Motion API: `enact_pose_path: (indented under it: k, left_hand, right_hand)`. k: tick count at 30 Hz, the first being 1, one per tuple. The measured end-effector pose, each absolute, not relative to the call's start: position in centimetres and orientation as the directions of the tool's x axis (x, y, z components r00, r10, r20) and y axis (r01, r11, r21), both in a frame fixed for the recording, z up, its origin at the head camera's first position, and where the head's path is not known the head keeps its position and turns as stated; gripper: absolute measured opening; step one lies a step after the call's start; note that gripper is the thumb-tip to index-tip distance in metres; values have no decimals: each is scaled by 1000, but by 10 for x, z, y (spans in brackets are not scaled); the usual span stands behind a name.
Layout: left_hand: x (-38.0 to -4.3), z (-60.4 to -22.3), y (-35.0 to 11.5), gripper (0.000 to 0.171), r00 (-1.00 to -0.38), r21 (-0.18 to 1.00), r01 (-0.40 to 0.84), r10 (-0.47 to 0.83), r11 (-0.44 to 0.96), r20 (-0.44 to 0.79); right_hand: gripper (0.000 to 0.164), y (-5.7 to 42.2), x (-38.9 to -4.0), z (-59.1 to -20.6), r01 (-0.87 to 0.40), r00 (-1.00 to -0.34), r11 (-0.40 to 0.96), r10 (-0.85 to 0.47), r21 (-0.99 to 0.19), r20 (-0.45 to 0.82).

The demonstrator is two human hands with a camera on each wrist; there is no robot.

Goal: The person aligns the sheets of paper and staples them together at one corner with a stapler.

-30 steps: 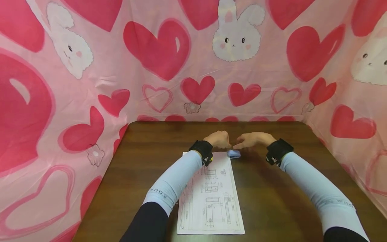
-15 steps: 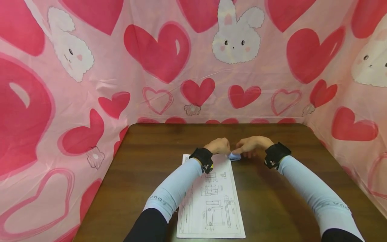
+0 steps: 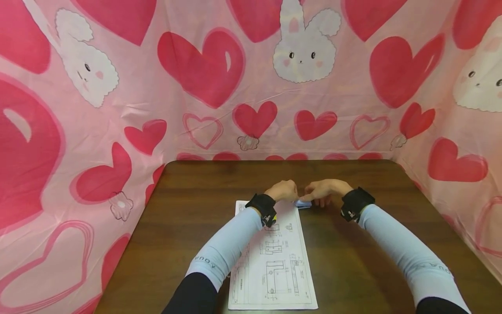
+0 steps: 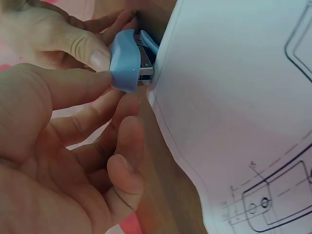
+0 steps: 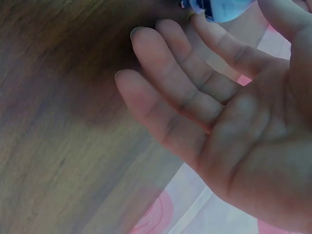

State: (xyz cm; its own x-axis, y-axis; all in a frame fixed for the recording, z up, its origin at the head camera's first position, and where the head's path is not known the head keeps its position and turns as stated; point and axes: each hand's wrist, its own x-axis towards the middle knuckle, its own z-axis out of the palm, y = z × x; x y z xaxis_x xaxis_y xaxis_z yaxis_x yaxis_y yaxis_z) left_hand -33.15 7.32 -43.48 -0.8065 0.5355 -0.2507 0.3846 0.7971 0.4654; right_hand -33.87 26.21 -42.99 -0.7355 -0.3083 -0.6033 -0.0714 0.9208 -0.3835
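A small light-blue stapler (image 3: 304, 204) sits at the far right corner of a sheet of paper (image 3: 256, 288) printed with technical drawings. In the left wrist view the metal nose of the stapler (image 4: 126, 63) meets the paper's edge. My left hand (image 3: 285, 190) has its thumb and forefinger at the stapler's near end, its other fingers curled loosely below. From the far side, my right hand (image 3: 326, 188) pinches the stapler between thumb and forefinger. The right wrist view shows its remaining fingers (image 5: 161, 68) spread loosely over the wood, the stapler partly cut off at the top.
Both hands work over a brown wooden table (image 3: 188, 218). A pink cloth (image 3: 219, 83) with hearts and rabbits hangs behind it and along its sides. Black bands (image 3: 357, 204) circle both wrists, above pale blue sleeves.
A second ago both hands hovered just beyond the stapler. The right hand has since come down and taken hold of it, while the left hand closed in slightly; little differs over the last half second.
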Motion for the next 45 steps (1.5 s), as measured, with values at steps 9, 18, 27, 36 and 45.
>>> enact_pose_path:
  k: [9,18,27,36,45]
  left_hand:
    - [-332,-441,70,14,-803,463,388,539,797,-254]
    - [-332,-446,71,14,-777,447,419,567,790,-273]
    - [-327,-454,70,19,-745,475,416,590,775,-310]
    - [-323,-460,68,19,-736,491,404,593,772,-326]
    - [-333,-462,66,10,-733,566,278,552,776,-397]
  right_hand:
    - [51,257,-345,-434,-80,-719,931,-300,-355,-627]
    - [50,252,-352,-434,-52,-681,938,-284,-342,-675]
    - [64,253,-351,-441,22,-681,948,-218,-317,-699]
    - [62,254,-341,-448,46,-696,947,-198,-318,-691]
    - [64,251,-341,-448,39,-681,949,-204,-313,-704]
